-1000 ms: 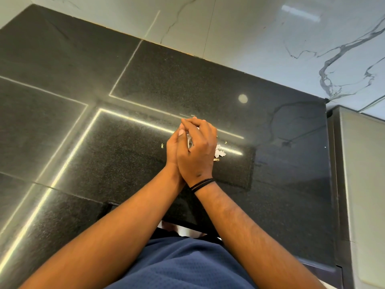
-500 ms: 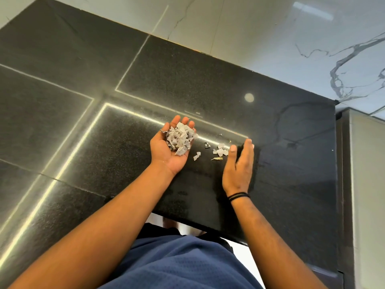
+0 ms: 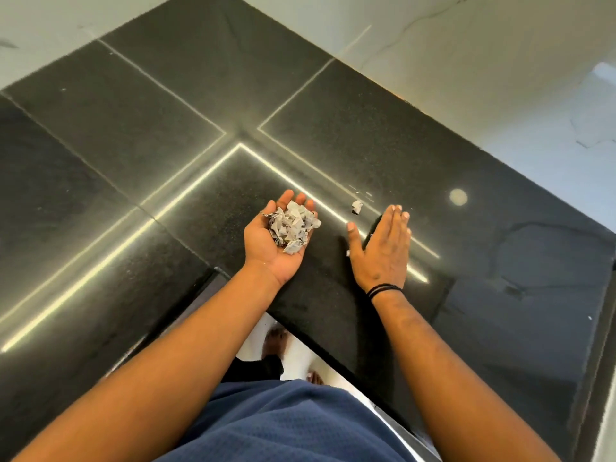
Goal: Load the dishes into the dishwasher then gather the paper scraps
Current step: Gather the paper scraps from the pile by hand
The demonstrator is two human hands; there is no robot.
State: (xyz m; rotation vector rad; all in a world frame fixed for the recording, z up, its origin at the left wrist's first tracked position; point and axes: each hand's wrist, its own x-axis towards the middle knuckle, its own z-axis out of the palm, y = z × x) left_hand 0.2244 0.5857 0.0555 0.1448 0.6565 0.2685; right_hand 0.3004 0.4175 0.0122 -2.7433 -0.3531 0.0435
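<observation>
We look down on a polished black speckled stone surface (image 3: 366,135) that mirrors thin bright lines of light and one round light spot (image 3: 458,197). Pale seams divide the stone into large slabs. Beyond its far edge runs a white marble-look wall (image 3: 466,61) with faint grey veins. Below the near edge we see a white floor (image 3: 296,358) and bare feet, and a blue textured garment (image 3: 283,425) fills the bottom of the view.

Our left hand (image 3: 271,243) lies palm up above the surface, fingers loosely cupped, cradling a heap of paper scraps (image 3: 293,228). The scraps are small, crumpled and torn, grey-white with what seems to be print, piled from the palm toward the fingertips.

Our right hand (image 3: 383,251) is open, fingers straight and together, thumb spread out to the side, palm facing down on or just over the surface; we cannot tell whether it touches. A black band (image 3: 383,290) circles that wrist.

One loose scrap (image 3: 356,207) lies on the surface between the two hands, just beyond the right thumb. A tiny white fragment (image 3: 347,252) sits beside the base of that thumb.
</observation>
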